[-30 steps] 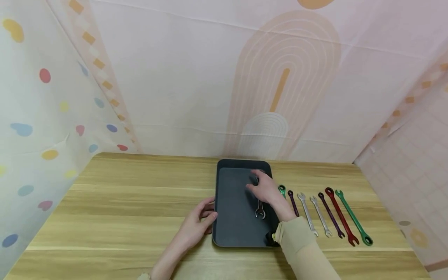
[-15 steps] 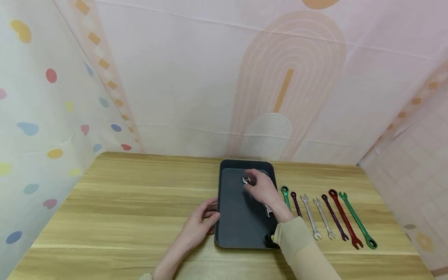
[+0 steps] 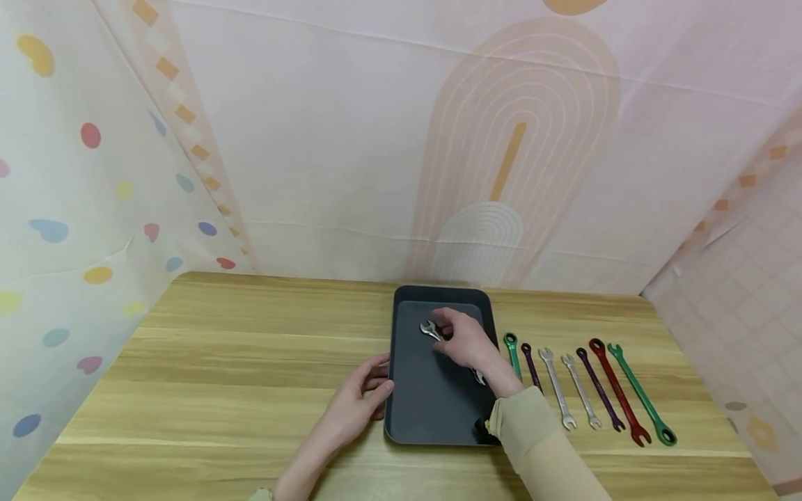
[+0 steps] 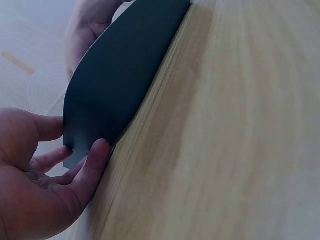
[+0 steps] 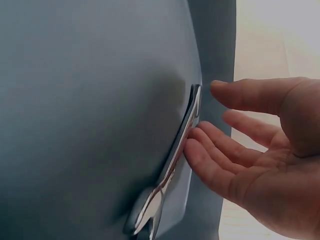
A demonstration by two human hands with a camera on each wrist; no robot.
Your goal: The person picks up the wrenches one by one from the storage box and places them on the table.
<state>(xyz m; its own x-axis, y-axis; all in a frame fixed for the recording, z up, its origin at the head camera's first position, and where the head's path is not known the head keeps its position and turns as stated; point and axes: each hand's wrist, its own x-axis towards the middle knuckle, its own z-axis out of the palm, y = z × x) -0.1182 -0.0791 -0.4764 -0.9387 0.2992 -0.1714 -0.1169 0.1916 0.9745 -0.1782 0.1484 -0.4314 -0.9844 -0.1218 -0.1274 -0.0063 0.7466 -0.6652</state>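
A dark grey tray (image 3: 426, 417) lies at the table's centre in the head view. On its bottom rests a silver double open-end wrench (image 3: 431, 330), slanting from upper left to lower right, its middle hidden by my right hand (image 3: 466, 342). In the right wrist view, fingertips (image 5: 194, 150) of that hand touch the wrench's shank (image 5: 174, 160), while the thumb stands apart from it. My left hand (image 3: 352, 402) rests against the tray's left side. The left wrist view has its fingers and thumb touching the tray's outer wall (image 4: 115, 75), with no curl around it.
Right of the tray, several wrenches lie in a row on the wooden table (image 3: 250, 362): green ones (image 3: 642, 395), a red one (image 3: 620, 392), purple ones (image 3: 600, 390) and silver ones (image 3: 557, 390). A patterned cloth (image 3: 313, 139) hangs behind the table.
The wrench in the tray has turned from nearly lengthwise to a slant, its far end swinging left with my right hand. My left hand has stayed at the tray's side.
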